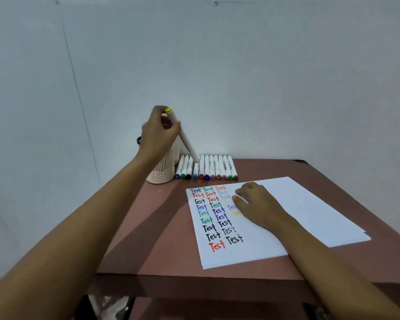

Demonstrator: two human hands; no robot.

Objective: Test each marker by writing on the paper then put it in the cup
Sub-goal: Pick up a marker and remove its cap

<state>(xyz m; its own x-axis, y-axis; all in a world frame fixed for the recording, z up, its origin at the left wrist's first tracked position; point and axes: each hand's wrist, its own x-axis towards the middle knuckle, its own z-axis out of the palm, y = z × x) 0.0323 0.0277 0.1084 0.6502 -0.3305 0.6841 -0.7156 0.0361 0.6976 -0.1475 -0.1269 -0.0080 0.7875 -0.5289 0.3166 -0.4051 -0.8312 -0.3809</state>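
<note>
My left hand (pixel 158 132) holds a white marker with a yellow end cap (pixel 185 138), tilted, up above the beige mesh cup (pixel 161 172). The marker's lower end points down to the right, over the row of markers. The cup stands at the table's far left and holds white markers, mostly hidden behind my hand. My right hand (pixel 258 207) rests on the white paper (pixel 298 211), fingers loosely curled, covering part of the writing. The paper carries several coloured "Test" words in columns. A row of several white markers with coloured caps (pixel 208 168) lies beside the cup.
The brown table (pixel 153 239) stands against a pale wall. Its front edge runs across the lower part of the view, with a lower shelf beneath it. The paper is a small stack, its right corner near the table's right edge.
</note>
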